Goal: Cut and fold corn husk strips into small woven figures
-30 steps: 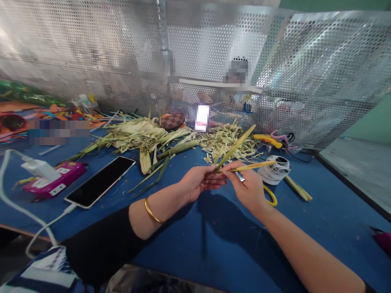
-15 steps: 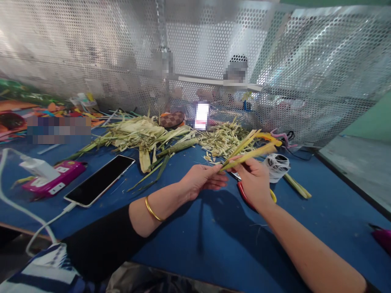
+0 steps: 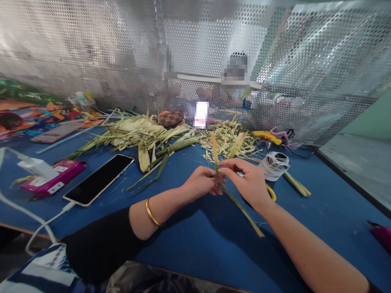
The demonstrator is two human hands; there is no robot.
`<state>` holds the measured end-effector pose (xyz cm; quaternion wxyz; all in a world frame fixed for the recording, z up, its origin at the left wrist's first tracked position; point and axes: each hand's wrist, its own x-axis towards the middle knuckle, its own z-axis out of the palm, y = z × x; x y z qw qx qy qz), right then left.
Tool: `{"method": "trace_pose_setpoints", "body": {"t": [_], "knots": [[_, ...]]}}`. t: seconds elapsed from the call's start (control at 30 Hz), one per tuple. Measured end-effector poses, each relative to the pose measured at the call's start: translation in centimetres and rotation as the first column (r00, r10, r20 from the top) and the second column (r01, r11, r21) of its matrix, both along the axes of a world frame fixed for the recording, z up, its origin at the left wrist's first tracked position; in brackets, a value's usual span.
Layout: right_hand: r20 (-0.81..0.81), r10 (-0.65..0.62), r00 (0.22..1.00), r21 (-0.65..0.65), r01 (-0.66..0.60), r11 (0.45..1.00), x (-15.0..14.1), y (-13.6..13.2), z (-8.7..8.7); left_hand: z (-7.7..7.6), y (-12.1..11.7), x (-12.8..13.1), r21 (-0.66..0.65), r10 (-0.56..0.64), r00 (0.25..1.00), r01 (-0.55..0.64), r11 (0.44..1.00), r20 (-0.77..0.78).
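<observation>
My left hand (image 3: pixel 203 181) is closed, pinching pale yellow-green leaf strips (image 3: pixel 215 151) in front of me. One strip stands up from the fingers, another (image 3: pixel 237 145) leans up to the right, and a longer end (image 3: pixel 246 216) slants down over the blue table. Close against it, my right hand (image 3: pixel 247 181) is closed, thumb and fingers pinching the strips where they meet. Exactly where they cross is hidden by fingers. Beneath my right hand shows a yellow handle (image 3: pixel 271 193); the rest of that tool is covered. A roll of white string (image 3: pixel 275 165) stands just beyond.
Behind my hands lie a heap of shredded strips (image 3: pixel 230 136) and a pile of dry leaves (image 3: pixel 137 134). To the left are a phone (image 3: pixel 99 180) on a cable and a magenta power strip (image 3: pixel 56 181). A perforated metal screen (image 3: pixel 201 44) closes the back.
The strips have turned from pointing right to standing more upright, with an end now hanging down right. My right hand has shifted slightly left and down, closer to my left hand.
</observation>
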<state>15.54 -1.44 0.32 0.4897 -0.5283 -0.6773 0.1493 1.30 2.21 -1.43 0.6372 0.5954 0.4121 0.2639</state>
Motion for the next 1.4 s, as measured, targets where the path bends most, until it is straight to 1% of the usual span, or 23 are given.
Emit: {"method": "trace_pose_setpoints", "body": {"t": [0.07, 0.13, 0.2, 0.27, 0.33, 0.4, 0.57, 0.63, 0.7, 0.73, 0.77, 0.8, 0.87, 0.93, 1.0, 1.07, 1.1, 1.17, 1.23, 1.3, 1.4], "knots": [[0.085, -0.061, 0.994, 0.033, 0.059, 0.998, 0.1, -0.1, 0.2, 0.2, 0.1, -0.1, -0.067, 0.079, 0.992, -0.073, 0.995, 0.098], [0.238, -0.104, 0.966, -0.014, 0.111, 0.994, 0.3, -0.2, 0.2, 0.6, 0.3, -0.2, -0.103, 0.138, 0.977, -0.122, 0.987, 0.162], [0.412, -0.088, 0.907, -0.098, 0.14, 0.985, 0.3, -0.2, 0.0, 0.9, 0.6, -0.4, -0.13, 0.17, 0.967, -0.146, 0.981, 0.19], [0.524, -0.04, 0.851, -0.145, 0.135, 0.98, 0.2, -0.3, -0.4, 1.1, 0.8, -0.5, -0.183, 0.194, 0.961, -0.159, 0.97, 0.197], [0.574, 0.001, 0.819, -0.145, 0.1, 0.984, 0.0, -0.3, -0.7, 1.2, 1.0, -0.7, -0.253, 0.21, 0.958, -0.158, 0.954, 0.196], [0.613, 0.016, 0.79, -0.113, 0.068, 0.991, -0.1, -0.3, -1.0, 1.3, 1.1, -0.8, -0.308, 0.209, 0.959, -0.143, 0.94, 0.193], [0.732, -0.061, 0.679, 0.035, 0.053, 0.998, -0.2, -0.3, -1.4, 1.3, 1.5, -1.0, -0.358, 0.204, 0.959, -0.124, 0.926, 0.196], [0.77, -0.07, 0.634, 0.058, 0.041, 0.998, -0.2, -0.3, -1.6, 1.2, 1.6, -1.1, -0.378, 0.212, 0.955, -0.122, 0.918, 0.207], [0.782, -0.067, 0.62, 0.069, 0.022, 0.997, -0.2, -0.4, -1.6, 1.0, 1.7, -1.1, -0.381, 0.221, 0.95, -0.123, 0.916, 0.223], [0.769, -0.07, 0.635, 0.077, 0.016, 0.997, -0.1, -0.4, -1.5, 0.9, 1.7, -1.1, -0.366, 0.226, 0.947, -0.13, 0.921, 0.23], [0.738, -0.082, 0.669, 0.092, 0.02, 0.996, -0.1, -0.4, -1.4, 0.8, 1.7, -1.0, -0.335, 0.229, 0.945, -0.142, 0.931, 0.234], [0.687, -0.103, 0.72, 0.113, 0.034, 0.993, -0.1, -0.4, -1.3, 0.8, 1.7, -1.0, -0.289, 0.225, 0.946, -0.153, 0.945, 0.233], [0.528, -0.141, 0.838, 0.157, 0.066, 0.985, 0.0, -0.4, -1.1, 0.6, 1.4, -0.8, -0.171, 0.191, 0.959, -0.157, 0.973, 0.209], [0.354, -0.13, 0.926, 0.17, 0.074, 0.983, 0.1, -0.3, -0.9, 0.5, 0.8, -0.5, -0.057, 0.131, 0.979, -0.124, 0.991, 0.156], [0.25, -0.078, 0.965, 0.121, 0.049, 0.992, 0.0, 0.0, -1.0, 0.4, 0.2, -0.1, 0.033, 0.074, 0.994, -0.077, 0.996, 0.085], [0.207, -0.045, 0.977, 0.017, 0.043, 0.999, 0.0, 0.2, -1.1, 0.4, -0.3, 0.1, 0.101, 0.036, 0.999, -0.037, 0.994, 0.011], [0.188, -0.04, 0.981, -0.04, 0.048, 0.998, 0.0, 0.4, -1.2, 0.4, -0.5, 0.2, 0.114, 0.02, 1.0, -0.018, 0.993, -0.012], [0.121, -0.041, 0.992, -0.129, 0.057, 0.99, 0.0, 0.6, -1.3, 0.5, -0.6, 0.1, 0.073, -0.016, 1.0, 0.017, 0.997, -0.007], [0.025, -0.036, 0.999, -0.16, 0.04, 0.986, 0.0, 0.6, -1.2, 0.8, -0.5, -0.1, -0.054, -0.053, 0.996, 0.057, 0.997, 0.076], [-0.037, -0.019, 0.999, -0.125, 0.014, 0.992, 0.0, 0.5, -1.0, 1.1, -0.2, -0.5, -0.2, -0.059, 0.98, 0.097, 0.975, 0.188], [-0.032, 0.002, 0.999, -0.011, -0.002, 1.0, 0.2, 0.2, -0.5, 1.5, 0.5, -0.9, -0.352, -0.03, 0.955, 0.138, 0.926, 0.294]]}}
